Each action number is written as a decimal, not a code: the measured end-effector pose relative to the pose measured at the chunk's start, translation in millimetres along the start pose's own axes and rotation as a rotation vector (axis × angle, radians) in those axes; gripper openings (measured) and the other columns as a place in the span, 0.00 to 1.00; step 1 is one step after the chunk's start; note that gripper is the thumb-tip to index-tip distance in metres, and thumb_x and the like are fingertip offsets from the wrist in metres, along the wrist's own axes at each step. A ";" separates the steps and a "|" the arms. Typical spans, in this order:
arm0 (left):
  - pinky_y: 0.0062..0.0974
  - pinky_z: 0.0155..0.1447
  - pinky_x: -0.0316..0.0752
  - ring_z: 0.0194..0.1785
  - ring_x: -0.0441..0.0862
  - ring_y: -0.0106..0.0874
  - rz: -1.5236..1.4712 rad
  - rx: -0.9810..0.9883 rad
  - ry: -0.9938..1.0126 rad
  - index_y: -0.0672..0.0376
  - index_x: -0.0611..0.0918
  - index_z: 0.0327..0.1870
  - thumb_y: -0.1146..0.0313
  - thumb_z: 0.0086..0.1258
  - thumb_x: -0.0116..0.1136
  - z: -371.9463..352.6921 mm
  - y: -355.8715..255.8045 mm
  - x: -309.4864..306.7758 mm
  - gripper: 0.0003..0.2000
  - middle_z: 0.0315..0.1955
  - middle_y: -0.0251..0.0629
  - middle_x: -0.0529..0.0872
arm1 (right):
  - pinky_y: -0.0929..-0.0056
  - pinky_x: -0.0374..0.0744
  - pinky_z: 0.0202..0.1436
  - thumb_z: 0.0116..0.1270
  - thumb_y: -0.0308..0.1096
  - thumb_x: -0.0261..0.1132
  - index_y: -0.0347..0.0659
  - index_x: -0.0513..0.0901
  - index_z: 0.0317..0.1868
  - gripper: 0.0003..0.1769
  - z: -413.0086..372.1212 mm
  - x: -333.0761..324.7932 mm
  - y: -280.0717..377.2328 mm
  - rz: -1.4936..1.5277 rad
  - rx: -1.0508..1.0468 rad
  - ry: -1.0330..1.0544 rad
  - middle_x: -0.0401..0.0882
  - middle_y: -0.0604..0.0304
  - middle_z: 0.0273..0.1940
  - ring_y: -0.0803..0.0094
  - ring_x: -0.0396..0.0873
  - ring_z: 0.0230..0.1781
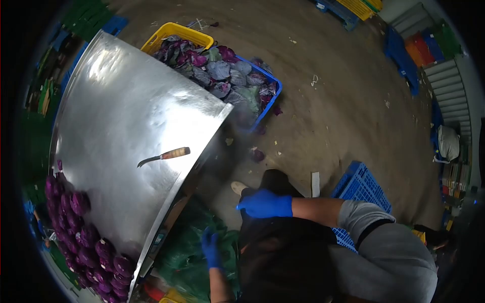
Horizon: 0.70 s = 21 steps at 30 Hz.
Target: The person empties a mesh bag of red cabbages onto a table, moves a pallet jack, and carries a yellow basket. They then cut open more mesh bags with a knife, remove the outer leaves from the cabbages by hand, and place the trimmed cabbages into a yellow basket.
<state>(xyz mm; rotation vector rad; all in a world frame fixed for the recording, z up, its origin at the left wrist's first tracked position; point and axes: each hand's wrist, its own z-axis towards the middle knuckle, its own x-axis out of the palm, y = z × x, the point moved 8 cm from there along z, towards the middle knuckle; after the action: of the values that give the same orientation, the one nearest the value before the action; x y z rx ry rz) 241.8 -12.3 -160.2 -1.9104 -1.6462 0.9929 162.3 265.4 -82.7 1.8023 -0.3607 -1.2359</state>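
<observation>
My left hand [211, 250], in a blue glove, is beside or against a green plastic bag [187, 252] below the table edge. Its fingers are apart, and nothing shows in them. My right hand [265, 203], also gloved in blue, is in front of my dark apron [283, 247]. Its fingers point left, loosely bent, with no object visible in them. A hooked knife with a wooden handle [174, 153] lies on the metal table [116, 111], away from both hands. Many trimmed red cabbages [88, 252] are massed along the table's near-left side.
Loose outer cabbage leaves [220, 70] fill a blue crate [273, 101] and a yellow crate [187, 33] beyond the table. A blue plastic crate [361, 184] is on the floor at my right. Leaf scraps [257, 155] lie on the floor. Pallets [401, 60] stand farther off.
</observation>
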 end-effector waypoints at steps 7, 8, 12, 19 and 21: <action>0.28 0.58 0.70 0.54 0.74 0.31 -0.077 0.040 0.535 0.63 0.73 0.56 0.81 0.60 0.55 14.6 -119.7 191.6 0.20 0.53 0.39 0.76 | 0.62 0.76 0.42 0.56 0.34 0.57 0.46 0.79 0.45 0.15 -22.4 -56.6 -119.4 0.285 0.554 -0.111 0.78 0.51 0.39 0.56 0.76 0.44; 0.27 0.57 0.71 0.54 0.74 0.30 -0.018 -0.004 0.457 0.62 0.73 0.55 0.82 0.59 0.56 34.2 -95.8 192.8 0.21 0.53 0.40 0.76 | 0.61 0.76 0.42 0.56 0.34 0.57 0.46 0.79 0.44 0.14 -29.5 -48.0 -153.8 0.247 0.469 -0.275 0.78 0.51 0.42 0.56 0.77 0.43; 0.28 0.51 0.74 0.47 0.77 0.29 0.072 -0.256 0.243 0.62 0.76 0.51 0.78 0.59 0.58 77.3 -40.6 225.4 0.17 0.45 0.37 0.80 | 0.61 0.76 0.41 0.58 0.35 0.54 0.47 0.79 0.42 0.12 -79.4 -75.0 -247.0 0.151 0.556 -0.286 0.80 0.53 0.37 0.54 0.78 0.39; 0.23 0.46 0.73 0.42 0.77 0.22 0.279 -0.104 0.379 0.60 0.79 0.46 0.73 0.59 0.61 189.4 54.6 344.3 0.13 0.39 0.32 0.82 | 0.58 0.76 0.38 0.55 0.34 0.57 0.50 0.79 0.41 0.12 -129.8 -97.1 -441.3 -0.031 0.863 -0.361 0.80 0.52 0.32 0.54 0.79 0.35; 0.24 0.51 0.71 0.44 0.76 0.25 0.279 -0.245 0.313 0.63 0.79 0.46 0.75 0.59 0.60 232.6 66.1 377.8 0.13 0.40 0.35 0.82 | 0.59 0.76 0.38 0.55 0.33 0.56 0.49 0.78 0.44 0.14 -123.3 -72.9 -486.6 -0.022 0.822 -0.401 0.79 0.52 0.33 0.54 0.78 0.35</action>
<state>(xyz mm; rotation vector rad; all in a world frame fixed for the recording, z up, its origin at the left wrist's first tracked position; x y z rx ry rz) 127.0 310.5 -449.7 -2.3678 -1.3972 0.5647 120.5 647.3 -414.0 2.2006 -1.2198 -1.6039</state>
